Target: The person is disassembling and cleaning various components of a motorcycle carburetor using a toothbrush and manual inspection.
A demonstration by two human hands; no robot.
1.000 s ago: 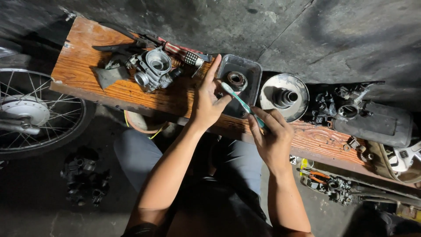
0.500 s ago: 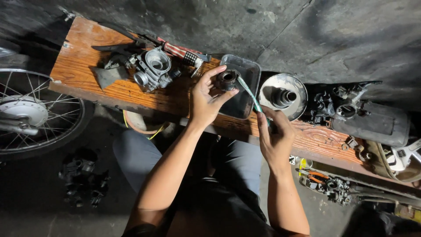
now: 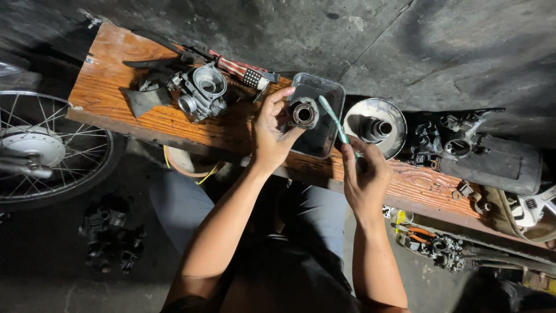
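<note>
My left hand (image 3: 271,130) holds a small round metal engine part (image 3: 304,112) with an open bore, lifted over a dark rectangular tray (image 3: 331,95). My right hand (image 3: 364,174) grips a pale green toothbrush (image 3: 334,119), its head raised just to the right of the part. Both hands are above a worn wooden bench (image 3: 174,124).
A carburettor (image 3: 200,93) lies on the bench's left part, with a striped-handled tool (image 3: 240,69) behind it. A round metal bowl (image 3: 373,122) stands right of the tray, then dark engine parts (image 3: 480,156). A spoked wheel (image 3: 46,150) is at the left, pliers (image 3: 420,235) on the floor.
My left hand has lifted the round part out of the tray. The right hand has swung the toothbrush upright and drawn back to the right.
</note>
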